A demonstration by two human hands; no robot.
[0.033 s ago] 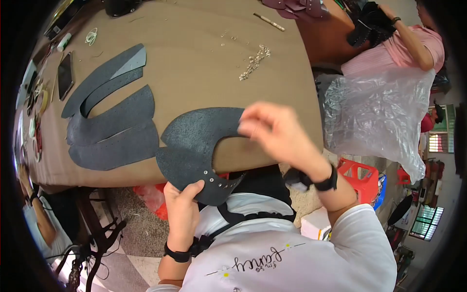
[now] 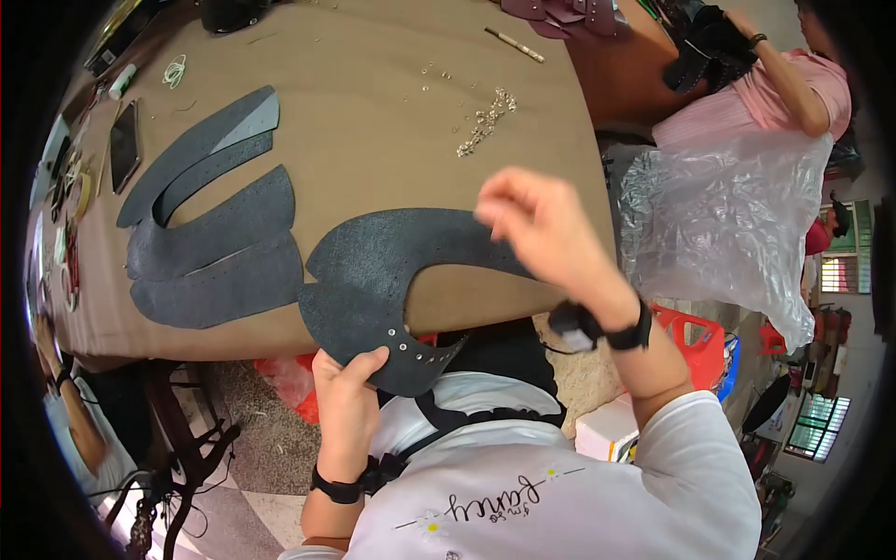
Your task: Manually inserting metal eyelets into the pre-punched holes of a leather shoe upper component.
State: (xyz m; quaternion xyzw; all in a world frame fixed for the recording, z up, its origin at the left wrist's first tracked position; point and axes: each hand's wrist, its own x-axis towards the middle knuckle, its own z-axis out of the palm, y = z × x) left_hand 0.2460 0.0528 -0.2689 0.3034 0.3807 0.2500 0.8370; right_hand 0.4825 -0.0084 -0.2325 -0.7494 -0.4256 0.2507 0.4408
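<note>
A black, curved leather-like piece [image 2: 350,313] with a row of small metal studs near its lower edge hangs partly over the table's near edge. My left hand [image 2: 347,401] grips that edge, thumb on top and fingers underneath. Above the right arm of the same piece is my right hand [image 2: 537,215], its fingers curled in toward the thumb. Whether anything small sits between those fingertips is hidden. To the left lie similar dark curved pieces [image 2: 219,224], partly overlapping, with small holes along their edges.
A scatter of small metal studs [image 2: 487,121] lies on the brown-covered table [image 2: 373,112], near a pen [image 2: 514,45]. A phone [image 2: 124,145] rests at the left. Clear plastic sheeting [image 2: 719,219] hangs on the right, below a person in pink [image 2: 793,93]. A red stool [image 2: 691,341] stands nearby.
My right hand has lifted slightly up and to the right, uncovering more of the piece's right arm. My left hand keeps its grip with hardly any movement.
</note>
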